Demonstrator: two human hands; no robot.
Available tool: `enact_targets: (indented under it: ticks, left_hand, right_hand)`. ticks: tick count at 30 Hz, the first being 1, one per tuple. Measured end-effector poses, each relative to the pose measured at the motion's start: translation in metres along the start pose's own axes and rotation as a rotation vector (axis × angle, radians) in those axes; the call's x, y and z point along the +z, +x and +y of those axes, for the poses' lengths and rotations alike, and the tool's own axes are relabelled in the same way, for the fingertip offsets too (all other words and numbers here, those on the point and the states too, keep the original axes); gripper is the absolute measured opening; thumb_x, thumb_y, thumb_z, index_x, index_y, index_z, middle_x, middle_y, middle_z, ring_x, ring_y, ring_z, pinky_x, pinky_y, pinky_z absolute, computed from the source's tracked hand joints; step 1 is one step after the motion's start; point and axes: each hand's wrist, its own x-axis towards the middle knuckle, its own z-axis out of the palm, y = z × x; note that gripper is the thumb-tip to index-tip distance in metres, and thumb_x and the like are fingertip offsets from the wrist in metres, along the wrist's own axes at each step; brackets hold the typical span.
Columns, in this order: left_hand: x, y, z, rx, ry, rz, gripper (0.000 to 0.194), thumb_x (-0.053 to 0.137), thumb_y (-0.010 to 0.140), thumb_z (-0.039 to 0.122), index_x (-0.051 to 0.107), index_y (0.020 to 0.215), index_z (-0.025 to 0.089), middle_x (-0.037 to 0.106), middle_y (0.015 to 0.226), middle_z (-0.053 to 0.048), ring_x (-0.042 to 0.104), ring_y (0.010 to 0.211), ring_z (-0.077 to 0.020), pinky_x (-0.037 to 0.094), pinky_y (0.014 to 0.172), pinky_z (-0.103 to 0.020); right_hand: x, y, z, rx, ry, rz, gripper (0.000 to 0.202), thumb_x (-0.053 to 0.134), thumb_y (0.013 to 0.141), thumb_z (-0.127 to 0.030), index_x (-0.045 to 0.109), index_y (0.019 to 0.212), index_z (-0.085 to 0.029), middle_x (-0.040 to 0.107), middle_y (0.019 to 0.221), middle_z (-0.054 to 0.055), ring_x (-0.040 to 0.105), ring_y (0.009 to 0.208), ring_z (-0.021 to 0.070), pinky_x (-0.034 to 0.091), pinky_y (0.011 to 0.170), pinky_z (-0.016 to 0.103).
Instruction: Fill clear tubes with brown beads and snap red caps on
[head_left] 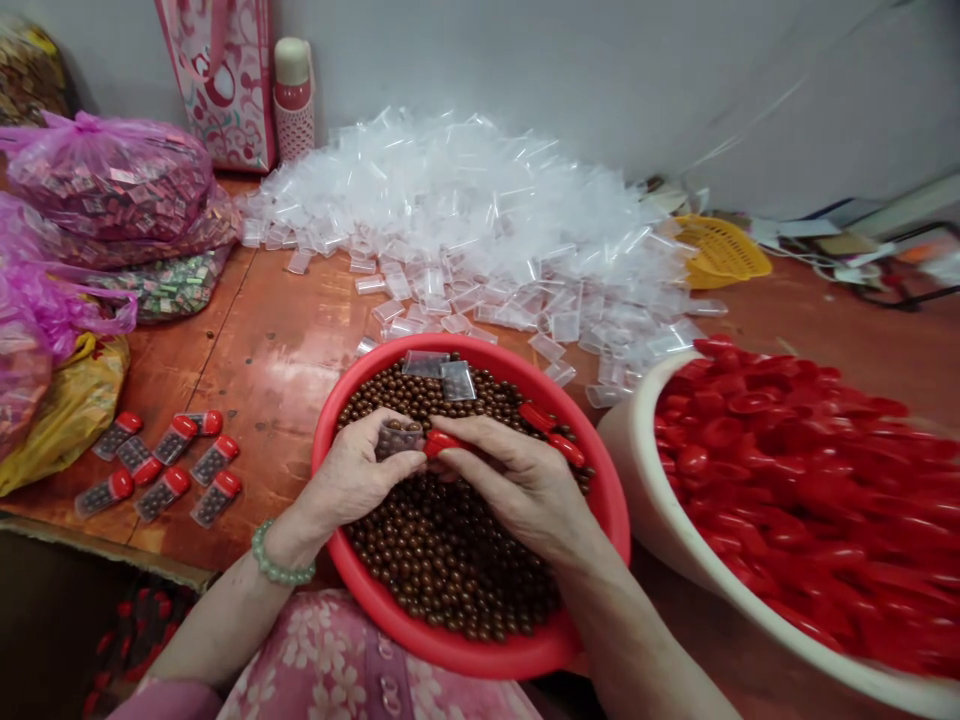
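Over a red basin (621, 505) of small brown balls (442, 560), my left hand (364, 470) grips a clear plastic container (399, 440) with brown balls inside. Between the thumb and fingers of my right hand (517, 470) is a red cap (441, 442), at the container's right end; whether it is seated there I cannot tell. Two clear containers (458, 381) lie on the balls at the basin's far side. A couple of red caps (566, 449) rest on the balls near the right rim.
Behind the basin spreads a large heap of clear containers (480, 210). A white tub (637, 450) of red caps (795, 490) stands right. Several filled, capped containers (163, 490) lie at left, near pink bags (120, 190). A yellow basket (720, 250) sits at the back right.
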Motion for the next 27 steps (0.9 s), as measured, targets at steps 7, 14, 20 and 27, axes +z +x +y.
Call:
enact_targets:
  ticks: [7, 14, 20, 27]
  left_hand:
    - [-0.001, 0.001, -0.003, -0.079, 0.014, -0.173, 0.022, 0.067, 0.073, 0.027, 0.059, 0.09, 0.014, 0.061, 0.08, -0.001, 0.056, 0.075, -0.0135, 0.045, 0.074, -0.028]
    - [-0.001, 0.003, -0.01, -0.078, -0.057, -0.188, 0.035, 0.067, 0.07, 0.017, 0.063, 0.105, 0.012, 0.065, 0.093, -0.003, 0.057, 0.08, -0.0137, 0.045, 0.082, -0.029]
    - [-0.002, 0.0, -0.002, -0.153, -0.195, -0.142, 0.03, 0.071, 0.07, 0.018, 0.063, 0.098, 0.014, 0.066, 0.089, -0.002, 0.061, 0.079, -0.0131, 0.048, 0.08, -0.029]
    - [-0.006, 0.0, 0.002, -0.152, -0.327, -0.141, 0.033, 0.074, 0.066, 0.013, 0.06, 0.095, 0.013, 0.068, 0.082, -0.001, 0.063, 0.076, -0.0105, 0.047, 0.079, -0.027]
  right_hand:
    - [-0.004, 0.017, -0.009, -0.054, 0.034, 0.086, 0.018, 0.07, 0.081, -0.024, 0.071, 0.099, -0.023, 0.075, 0.091, 0.002, 0.071, 0.08, 0.0164, 0.058, 0.075, 0.03]
    - [0.011, 0.022, -0.007, -0.142, -0.022, 0.021, 0.017, 0.065, 0.085, -0.023, 0.071, 0.101, -0.022, 0.076, 0.092, 0.003, 0.072, 0.082, 0.0175, 0.059, 0.075, 0.031]
    - [0.012, 0.02, 0.002, -0.057, 0.066, 0.062, 0.015, 0.068, 0.083, -0.028, 0.07, 0.097, -0.022, 0.074, 0.088, 0.003, 0.07, 0.077, 0.0163, 0.058, 0.072, 0.03]
    - [0.003, 0.014, 0.012, 0.127, 0.287, 0.134, 0.019, 0.075, 0.076, -0.034, 0.067, 0.089, -0.022, 0.07, 0.076, -0.001, 0.067, 0.062, 0.0126, 0.057, 0.06, 0.026]
